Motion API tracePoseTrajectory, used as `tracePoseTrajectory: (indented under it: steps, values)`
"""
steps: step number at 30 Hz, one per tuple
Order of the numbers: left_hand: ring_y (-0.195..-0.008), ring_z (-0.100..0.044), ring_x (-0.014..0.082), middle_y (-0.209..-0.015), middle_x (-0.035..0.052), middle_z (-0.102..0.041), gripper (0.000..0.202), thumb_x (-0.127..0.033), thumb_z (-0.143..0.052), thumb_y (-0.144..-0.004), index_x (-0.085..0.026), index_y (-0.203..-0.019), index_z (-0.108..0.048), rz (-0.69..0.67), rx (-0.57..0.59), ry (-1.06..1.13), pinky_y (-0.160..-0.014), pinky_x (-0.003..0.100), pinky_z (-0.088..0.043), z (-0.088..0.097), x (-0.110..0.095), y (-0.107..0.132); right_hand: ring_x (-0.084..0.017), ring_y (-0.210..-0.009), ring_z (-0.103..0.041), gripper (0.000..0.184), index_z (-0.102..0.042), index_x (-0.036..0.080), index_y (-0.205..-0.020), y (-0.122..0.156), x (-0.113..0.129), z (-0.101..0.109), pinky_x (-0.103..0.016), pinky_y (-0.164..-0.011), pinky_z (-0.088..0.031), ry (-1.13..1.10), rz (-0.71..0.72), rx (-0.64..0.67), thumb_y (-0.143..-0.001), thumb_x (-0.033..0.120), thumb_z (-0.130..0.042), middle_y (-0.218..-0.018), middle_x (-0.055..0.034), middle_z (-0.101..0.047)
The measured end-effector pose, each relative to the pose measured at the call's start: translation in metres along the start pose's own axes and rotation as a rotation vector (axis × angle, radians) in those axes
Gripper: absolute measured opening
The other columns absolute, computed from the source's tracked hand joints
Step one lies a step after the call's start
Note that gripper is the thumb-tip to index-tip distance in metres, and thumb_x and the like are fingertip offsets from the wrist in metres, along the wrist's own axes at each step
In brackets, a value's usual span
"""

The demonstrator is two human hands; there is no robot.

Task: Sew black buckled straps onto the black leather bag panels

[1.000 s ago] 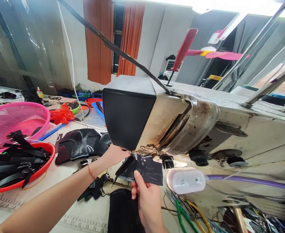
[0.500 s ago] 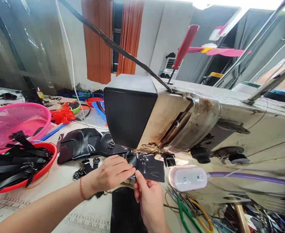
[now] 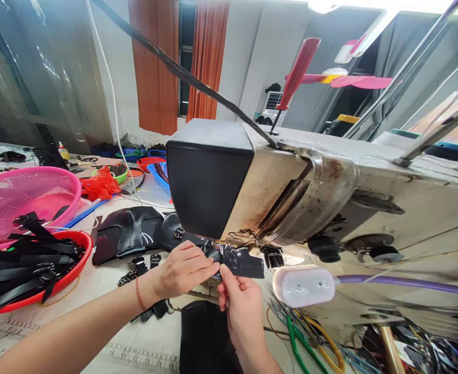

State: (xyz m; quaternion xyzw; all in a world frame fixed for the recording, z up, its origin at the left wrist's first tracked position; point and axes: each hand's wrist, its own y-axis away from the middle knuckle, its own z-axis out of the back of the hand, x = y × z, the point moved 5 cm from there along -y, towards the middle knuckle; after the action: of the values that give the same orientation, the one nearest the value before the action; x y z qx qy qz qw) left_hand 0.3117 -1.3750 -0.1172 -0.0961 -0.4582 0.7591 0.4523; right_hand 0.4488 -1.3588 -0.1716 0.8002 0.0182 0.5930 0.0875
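Under the head of the sewing machine lies a shiny black leather piece with a flat panel. My left hand is closed on its near left edge, thumb and fingers pinching it. Right beside those fingertips, my right hand pinches the same edge between thumb and bent forefinger. The needle area is largely hidden behind the machine head and my hands. Below my hands, another flat black piece lies at the table's front.
Stacked black leather pieces and buckled straps lie to the left. A red basin holds black straps, near a pink basket. At right are a lit lamp, scissors with green handles and a tray of loose tools.
The panel of the black leather piece has shifted away from me, deeper under the machine, its near edge now higher in view. Both hands keep their pinch at nearly the same spot.
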Motion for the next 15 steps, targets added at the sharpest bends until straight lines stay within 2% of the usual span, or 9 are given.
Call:
tracePoseTrajectory:
  steps: [4,7,15]
  values:
    - [-0.078,-0.060,0.0140,-0.086,0.0026,-0.073,0.019,-0.010,-0.057,-0.090,-0.015,-0.108,-0.062,0.028,-0.037,-0.019,-0.072,0.031,-0.042,-0.004,0.004,0.002,-0.005,-0.036,-0.040,0.051,-0.054,0.016,-0.057,-0.001,0.002,-0.002,-0.017,-0.036,-0.029,-0.075,0.022,-0.031,-0.054,0.057,-0.083,-0.046,0.0034,-0.056]
    - [-0.078,-0.059,0.0141,-0.088,0.0026,-0.073,0.017,-0.011,-0.056,-0.090,-0.015,-0.105,-0.064,0.015,-0.063,-0.001,-0.073,0.031,-0.041,-0.003,0.005,0.001,-0.005,-0.037,-0.040,0.048,-0.053,0.016,-0.058,-0.001,0.005,-0.003,-0.017,-0.037,-0.029,-0.094,0.035,-0.030,-0.057,0.053,-0.084,-0.046,0.0043,-0.055]
    - [-0.073,-0.057,0.0124,-0.087,0.0002,-0.075,0.018,-0.013,-0.051,-0.093,-0.019,-0.100,-0.067,0.012,-0.105,-0.023,-0.070,0.030,-0.040,0.002,0.011,-0.007,-0.006,-0.037,-0.039,0.045,-0.056,0.017,-0.058,0.001,0.015,-0.002,-0.020,-0.036,-0.029,-0.055,0.099,-0.048,-0.059,0.054,-0.081,-0.048,0.0045,-0.052]
